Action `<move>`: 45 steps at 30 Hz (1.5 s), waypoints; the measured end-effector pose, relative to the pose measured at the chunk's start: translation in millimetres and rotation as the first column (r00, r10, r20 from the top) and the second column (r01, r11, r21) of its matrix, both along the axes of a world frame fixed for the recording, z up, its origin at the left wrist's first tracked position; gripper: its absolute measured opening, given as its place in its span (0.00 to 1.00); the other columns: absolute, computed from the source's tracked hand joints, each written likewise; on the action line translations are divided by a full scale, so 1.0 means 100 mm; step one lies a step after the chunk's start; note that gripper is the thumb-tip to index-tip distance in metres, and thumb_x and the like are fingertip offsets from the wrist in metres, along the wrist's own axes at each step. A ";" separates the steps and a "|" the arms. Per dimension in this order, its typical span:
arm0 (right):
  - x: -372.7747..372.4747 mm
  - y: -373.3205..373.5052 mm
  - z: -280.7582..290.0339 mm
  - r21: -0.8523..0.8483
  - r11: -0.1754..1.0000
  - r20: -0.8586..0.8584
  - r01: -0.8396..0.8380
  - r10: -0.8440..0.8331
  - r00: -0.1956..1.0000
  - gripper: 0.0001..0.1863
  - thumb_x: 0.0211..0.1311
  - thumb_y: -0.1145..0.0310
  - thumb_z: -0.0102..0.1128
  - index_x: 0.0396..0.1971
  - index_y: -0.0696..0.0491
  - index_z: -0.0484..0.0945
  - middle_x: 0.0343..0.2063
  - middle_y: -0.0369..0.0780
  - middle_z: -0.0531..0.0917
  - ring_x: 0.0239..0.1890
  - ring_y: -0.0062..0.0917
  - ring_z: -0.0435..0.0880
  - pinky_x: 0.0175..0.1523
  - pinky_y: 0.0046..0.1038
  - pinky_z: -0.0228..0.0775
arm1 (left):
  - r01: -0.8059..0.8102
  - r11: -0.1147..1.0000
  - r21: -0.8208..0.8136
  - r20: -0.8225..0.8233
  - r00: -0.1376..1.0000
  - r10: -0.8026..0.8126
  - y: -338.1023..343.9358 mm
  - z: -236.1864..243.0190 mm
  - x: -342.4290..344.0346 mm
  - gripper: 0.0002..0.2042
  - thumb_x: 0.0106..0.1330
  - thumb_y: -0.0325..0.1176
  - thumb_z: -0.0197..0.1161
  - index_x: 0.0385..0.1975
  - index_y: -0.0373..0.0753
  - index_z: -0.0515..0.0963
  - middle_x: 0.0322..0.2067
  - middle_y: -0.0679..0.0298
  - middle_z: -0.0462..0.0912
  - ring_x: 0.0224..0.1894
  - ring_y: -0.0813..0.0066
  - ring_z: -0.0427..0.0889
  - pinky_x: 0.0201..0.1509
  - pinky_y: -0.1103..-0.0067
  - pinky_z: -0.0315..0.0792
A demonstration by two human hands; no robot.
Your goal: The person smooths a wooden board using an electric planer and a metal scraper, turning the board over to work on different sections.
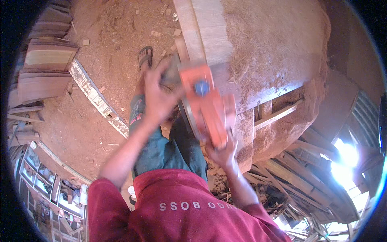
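An orange power planer (211, 109) with a blue knob (201, 86) lies, blurred, at the near end of a long pale wooden board (193, 24). My right hand (221, 151) grips the planer's rear handle. Just left of the planer's front is my left hand (157, 92), its fingers curved and smeared by motion; whether they touch or hold anything there is unclear. The board runs away from me along the left edge of a dusty work surface (274, 48) strewn with shavings.
My sandalled foot (145, 56) stands on sawdust-covered ground (100, 28). Stacked boards (48, 82) and a long batten (96, 97) lie at left. A shelved rack (46, 185) is lower left. Piled timber offcuts (294, 173) fill the lower right, near bright openings.
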State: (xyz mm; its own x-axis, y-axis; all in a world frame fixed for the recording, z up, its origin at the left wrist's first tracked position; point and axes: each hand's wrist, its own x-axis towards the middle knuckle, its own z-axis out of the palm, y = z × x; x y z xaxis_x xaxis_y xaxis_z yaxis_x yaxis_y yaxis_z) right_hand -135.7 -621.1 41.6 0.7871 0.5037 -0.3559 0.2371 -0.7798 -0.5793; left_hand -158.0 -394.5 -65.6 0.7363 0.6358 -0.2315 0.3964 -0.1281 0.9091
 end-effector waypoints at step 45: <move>-0.81 -1.22 0.12 -0.118 0.985 0.047 -0.127 0.133 0.990 0.21 0.38 0.69 0.69 0.38 0.55 0.78 0.23 0.43 0.82 0.21 0.40 0.83 0.27 0.37 0.75 | 0.024 0.990 -0.136 -0.072 0.997 -0.034 -1.11 0.21 -0.79 0.47 0.42 0.49 0.81 0.63 0.36 0.67 0.49 0.54 0.73 0.55 0.54 0.69 0.62 0.65 0.64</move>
